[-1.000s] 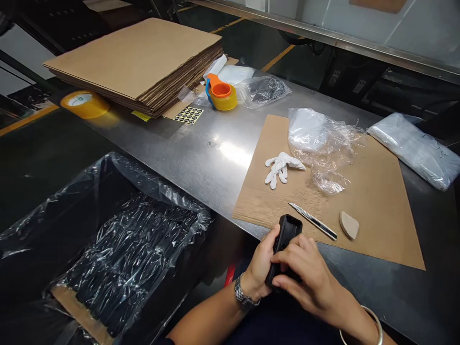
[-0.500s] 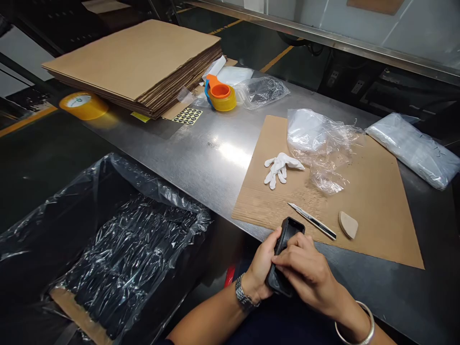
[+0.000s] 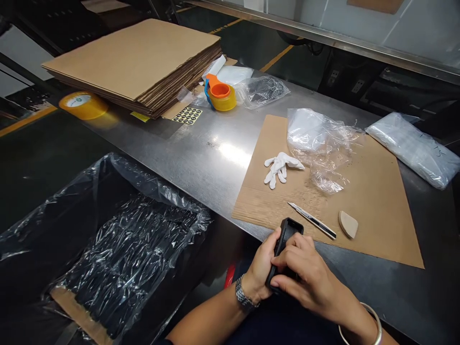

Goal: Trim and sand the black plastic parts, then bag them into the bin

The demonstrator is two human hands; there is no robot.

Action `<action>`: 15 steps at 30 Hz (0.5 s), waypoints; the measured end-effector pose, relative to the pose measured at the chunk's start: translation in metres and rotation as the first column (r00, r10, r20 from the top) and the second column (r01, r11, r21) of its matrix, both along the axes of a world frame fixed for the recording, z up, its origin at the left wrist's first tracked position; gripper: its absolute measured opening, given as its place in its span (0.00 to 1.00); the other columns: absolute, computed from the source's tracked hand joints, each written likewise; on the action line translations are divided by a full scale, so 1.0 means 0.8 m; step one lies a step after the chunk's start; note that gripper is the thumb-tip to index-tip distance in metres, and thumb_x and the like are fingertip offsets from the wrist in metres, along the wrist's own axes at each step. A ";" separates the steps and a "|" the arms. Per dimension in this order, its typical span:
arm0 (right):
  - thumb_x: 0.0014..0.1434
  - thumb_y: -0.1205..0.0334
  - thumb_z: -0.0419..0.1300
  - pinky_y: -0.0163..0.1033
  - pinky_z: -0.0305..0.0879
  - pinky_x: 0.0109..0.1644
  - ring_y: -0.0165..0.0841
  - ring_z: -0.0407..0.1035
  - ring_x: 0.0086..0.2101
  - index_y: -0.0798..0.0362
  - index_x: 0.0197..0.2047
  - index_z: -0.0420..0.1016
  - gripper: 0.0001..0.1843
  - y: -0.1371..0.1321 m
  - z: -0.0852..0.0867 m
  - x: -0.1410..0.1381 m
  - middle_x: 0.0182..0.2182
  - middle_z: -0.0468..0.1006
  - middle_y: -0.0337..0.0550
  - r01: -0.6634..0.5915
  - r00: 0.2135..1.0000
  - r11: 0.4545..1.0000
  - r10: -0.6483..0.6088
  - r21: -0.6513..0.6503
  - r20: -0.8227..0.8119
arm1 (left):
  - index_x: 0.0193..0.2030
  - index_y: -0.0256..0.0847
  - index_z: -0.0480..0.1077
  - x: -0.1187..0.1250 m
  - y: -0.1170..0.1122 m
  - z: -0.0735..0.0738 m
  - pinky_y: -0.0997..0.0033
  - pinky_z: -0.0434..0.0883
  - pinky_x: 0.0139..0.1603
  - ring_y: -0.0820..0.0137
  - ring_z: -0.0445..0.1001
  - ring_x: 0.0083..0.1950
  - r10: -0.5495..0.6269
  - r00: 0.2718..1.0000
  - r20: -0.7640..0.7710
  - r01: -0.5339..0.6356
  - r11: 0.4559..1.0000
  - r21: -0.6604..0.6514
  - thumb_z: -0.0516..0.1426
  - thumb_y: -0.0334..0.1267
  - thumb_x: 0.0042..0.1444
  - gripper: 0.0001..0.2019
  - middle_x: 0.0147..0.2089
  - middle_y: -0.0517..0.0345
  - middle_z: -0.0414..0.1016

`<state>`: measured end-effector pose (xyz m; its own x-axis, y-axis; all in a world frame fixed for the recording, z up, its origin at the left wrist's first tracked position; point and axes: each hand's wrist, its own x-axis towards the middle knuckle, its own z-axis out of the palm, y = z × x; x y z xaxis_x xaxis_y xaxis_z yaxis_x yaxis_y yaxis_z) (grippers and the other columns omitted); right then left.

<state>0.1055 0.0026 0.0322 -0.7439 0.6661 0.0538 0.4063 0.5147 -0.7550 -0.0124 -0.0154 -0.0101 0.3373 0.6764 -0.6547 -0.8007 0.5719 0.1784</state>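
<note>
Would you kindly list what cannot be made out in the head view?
Head view: the lower interior of the black part, covered by the right hand.
Head view: some fingers of the left hand, behind the black part.
Head view: print on the sticker sheet, too small.
Head view: rest of the clear plastic, cut off at left.

Floor (image 3: 39, 167) dark green, crossed by yellow lines (image 3: 276, 58) at far left and beyond the tabletop (image 3: 161, 153). Tabletop is grey metal, scuffed, with a bright patch of glare (image 3: 233, 154) near its middle. Farther back, a second bench (image 3: 362, 28): pale top, metal edge (image 3: 323, 40). Beneath it, deep shade, two sockets (image 3: 334, 75) and a loop of dark cable (image 3: 315, 49). Upper left: pale panel (image 3: 21, 67), perhaps a wall; too dim to tell.
</note>
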 end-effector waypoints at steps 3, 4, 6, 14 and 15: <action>0.60 0.67 0.54 0.42 0.53 0.38 0.33 0.60 0.34 0.52 0.38 0.69 0.04 0.002 -0.001 0.000 0.28 0.71 0.39 0.005 1.000 1.000 -0.005 -0.015 -0.022 | 0.23 0.35 0.68 0.000 0.001 0.001 0.77 0.63 0.34 0.76 0.66 0.27 0.030 0.999 0.015 -0.030 0.999 0.010 0.57 0.42 0.52 0.13 0.23 0.61 0.69; 0.60 0.68 0.54 0.42 0.53 0.38 0.33 0.60 0.34 0.52 0.38 0.69 0.04 0.003 -0.001 0.000 0.28 0.71 0.38 0.005 0.999 1.000 -0.005 -0.029 -0.032 | 0.24 0.35 0.69 0.001 0.001 0.002 0.76 0.64 0.35 0.75 0.67 0.27 0.025 0.999 0.030 -0.026 0.999 0.020 0.57 0.42 0.52 0.12 0.24 0.60 0.70; 0.59 0.67 0.56 0.42 0.53 0.38 0.32 0.60 0.34 0.52 0.39 0.69 0.04 0.004 -0.001 0.001 0.28 0.72 0.38 -0.005 0.999 0.998 0.002 -0.064 -0.041 | 0.25 0.35 0.70 0.001 0.001 0.002 0.75 0.65 0.35 0.74 0.68 0.28 0.002 0.999 0.054 -0.004 0.999 0.038 0.56 0.43 0.53 0.13 0.24 0.59 0.71; 0.60 0.65 0.56 0.42 0.53 0.37 0.33 0.60 0.33 0.51 0.39 0.70 0.03 0.002 -0.005 0.002 0.28 0.73 0.38 0.012 0.999 1.000 -0.013 -0.008 -0.041 | 0.24 0.34 0.70 0.001 0.001 0.000 0.78 0.66 0.32 0.76 0.69 0.26 0.013 0.999 0.035 -0.013 1.000 -0.011 0.53 0.42 0.56 0.15 0.23 0.58 0.71; 0.60 0.67 0.55 0.42 0.53 0.37 0.33 0.60 0.33 0.51 0.39 0.70 0.05 0.004 -0.007 0.003 0.28 0.73 0.38 0.042 0.997 0.999 -0.040 0.022 -0.060 | 0.27 0.33 0.71 0.001 0.002 0.001 0.78 0.66 0.32 0.75 0.70 0.27 0.010 0.999 0.037 -0.009 1.000 -0.021 0.51 0.42 0.57 0.15 0.24 0.56 0.72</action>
<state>0.1075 0.0054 0.0269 -0.7110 0.6940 0.1130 0.3824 0.5165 -0.7662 -0.0114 -0.0142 -0.0091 0.3557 0.6658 -0.6559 -0.8118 0.5679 0.1362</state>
